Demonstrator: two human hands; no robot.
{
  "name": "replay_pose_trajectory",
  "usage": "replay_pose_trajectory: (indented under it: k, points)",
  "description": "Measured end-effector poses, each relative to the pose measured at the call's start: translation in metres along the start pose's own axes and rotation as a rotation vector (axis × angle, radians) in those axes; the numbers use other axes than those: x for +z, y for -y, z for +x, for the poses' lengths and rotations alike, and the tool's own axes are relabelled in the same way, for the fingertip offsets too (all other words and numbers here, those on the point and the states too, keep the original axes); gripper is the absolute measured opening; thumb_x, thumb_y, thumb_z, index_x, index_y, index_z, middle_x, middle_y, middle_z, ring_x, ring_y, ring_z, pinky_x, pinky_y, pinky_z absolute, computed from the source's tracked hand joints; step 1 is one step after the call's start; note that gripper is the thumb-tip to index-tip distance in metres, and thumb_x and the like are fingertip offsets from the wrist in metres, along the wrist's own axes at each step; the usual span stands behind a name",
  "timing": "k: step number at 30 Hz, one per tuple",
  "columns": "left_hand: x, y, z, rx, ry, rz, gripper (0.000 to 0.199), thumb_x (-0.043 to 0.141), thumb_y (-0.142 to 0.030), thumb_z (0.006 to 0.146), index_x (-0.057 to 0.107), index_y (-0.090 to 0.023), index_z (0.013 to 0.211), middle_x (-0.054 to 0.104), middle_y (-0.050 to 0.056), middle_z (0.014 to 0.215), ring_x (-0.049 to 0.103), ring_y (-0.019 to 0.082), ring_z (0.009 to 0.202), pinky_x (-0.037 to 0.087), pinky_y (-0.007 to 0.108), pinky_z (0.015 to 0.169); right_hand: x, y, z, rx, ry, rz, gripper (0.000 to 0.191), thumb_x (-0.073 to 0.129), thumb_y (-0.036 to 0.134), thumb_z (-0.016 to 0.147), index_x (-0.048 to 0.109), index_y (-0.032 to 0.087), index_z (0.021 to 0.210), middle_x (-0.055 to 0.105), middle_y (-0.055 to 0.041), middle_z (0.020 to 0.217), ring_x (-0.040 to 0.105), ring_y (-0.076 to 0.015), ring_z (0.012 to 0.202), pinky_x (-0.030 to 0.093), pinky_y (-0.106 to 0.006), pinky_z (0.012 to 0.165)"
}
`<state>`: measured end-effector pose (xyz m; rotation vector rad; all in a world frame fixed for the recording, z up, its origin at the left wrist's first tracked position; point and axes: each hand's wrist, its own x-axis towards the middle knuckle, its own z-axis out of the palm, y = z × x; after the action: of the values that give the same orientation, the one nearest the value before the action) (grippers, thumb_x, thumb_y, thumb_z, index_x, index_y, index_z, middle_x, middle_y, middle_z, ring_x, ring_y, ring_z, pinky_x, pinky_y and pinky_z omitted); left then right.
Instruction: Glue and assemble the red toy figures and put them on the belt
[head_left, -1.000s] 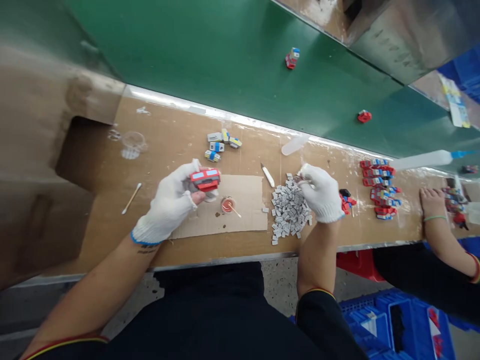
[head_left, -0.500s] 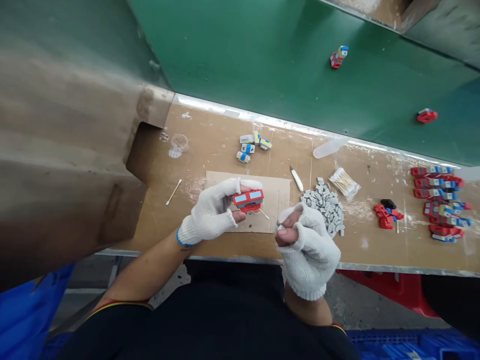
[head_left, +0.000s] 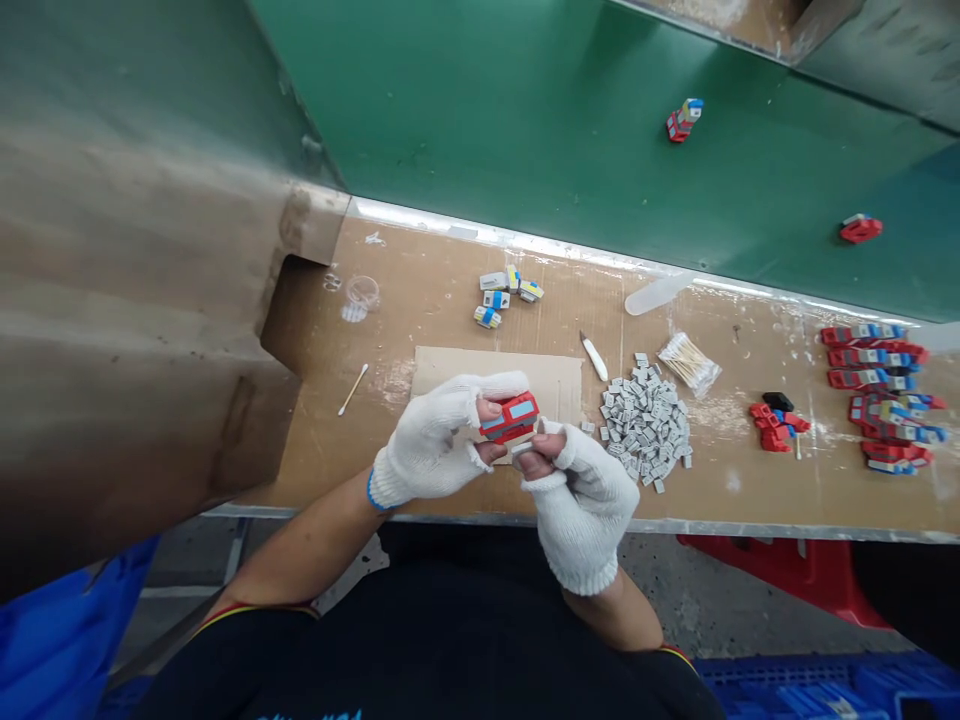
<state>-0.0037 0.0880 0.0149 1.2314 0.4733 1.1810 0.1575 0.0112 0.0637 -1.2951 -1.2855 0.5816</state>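
My left hand (head_left: 442,432), in a white glove with bare fingertips, grips a red and grey toy vehicle part (head_left: 510,418) with light-blue windows. Close against its lower right side is my right hand (head_left: 581,490), gloved the same way. Thumb and finger there pinch a small grey plastic piece (head_left: 523,449), partly hidden by the fingertips. Whether that piece touches the red part I cannot tell. Beneath both hands lies a flat cardboard sheet (head_left: 450,362). A heap of small grey pieces (head_left: 645,420) spreads just right of my right hand.
A white-handled knife (head_left: 594,356) and a bag of cotton swabs (head_left: 690,363) lie behind the heap. One loose swab (head_left: 352,389) is at left. Grey-blue-yellow blocks (head_left: 495,300) sit farther back. Red parts (head_left: 776,425) and rows of red-blue toys (head_left: 874,380) stand at right.
My right hand has come left from beside the heap to the red part, with the small grey piece in its fingers. My left hand has shifted slightly right and tilted the part.
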Motion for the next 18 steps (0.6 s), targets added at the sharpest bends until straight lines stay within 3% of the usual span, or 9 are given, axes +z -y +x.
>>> replay_pose_trajectory:
  k: [4, 7, 11, 18]
  points:
    - [0.004, -0.013, 0.001, -0.399, -0.032, -0.121, 0.03, 0.084, -0.053, 0.103, 0.081, -0.023, 0.106, 0.087, 0.008, 0.107, 0.088, 0.031, 0.09, 0.072, 0.037, 0.066, 0.008, -0.001, -0.002, 0.086, -0.114, 0.037, 0.01, 0.091, 0.023, 0.1, 0.081, 0.027, 0.102, 0.081, 0.0036, 0.079, 0.076, -0.0143, 0.058, 0.067, -0.023, 0.058]
    - [0.003, -0.019, -0.001, -0.557, -0.098, -0.214, 0.039, 0.09, -0.055, 0.096, 0.082, -0.023, 0.116, 0.088, 0.01, 0.109, 0.09, 0.032, 0.095, 0.07, 0.032, 0.061, 0.008, 0.001, -0.001, 0.131, -0.077, 0.014, 0.014, 0.088, 0.028, 0.103, 0.076, 0.027, 0.096, 0.079, 0.0039, 0.077, 0.077, -0.0148, 0.059, 0.069, -0.025, 0.061]
    - [0.004, -0.023, -0.002, -0.628, -0.117, -0.287, 0.053, 0.095, -0.06, 0.09, 0.081, -0.022, 0.124, 0.09, 0.012, 0.115, 0.091, 0.035, 0.099, 0.074, 0.036, 0.063, 0.006, 0.005, 0.004, 0.153, -0.023, 0.043, 0.017, 0.087, 0.027, 0.102, 0.072, 0.027, 0.096, 0.08, 0.0045, 0.077, 0.081, -0.0158, 0.063, 0.069, -0.024, 0.062]
    - [0.012, -0.026, 0.006, -0.666, 0.025, -0.341, 0.047, 0.091, -0.067, 0.094, 0.081, -0.021, 0.1, 0.084, 0.011, 0.098, 0.082, 0.029, 0.086, 0.069, 0.036, 0.062, 0.001, 0.002, 0.008, 0.283, 0.082, 0.218, 0.027, 0.087, 0.02, 0.095, 0.063, 0.03, 0.101, 0.075, 0.0093, 0.075, 0.072, -0.0131, 0.054, 0.063, -0.023, 0.054]
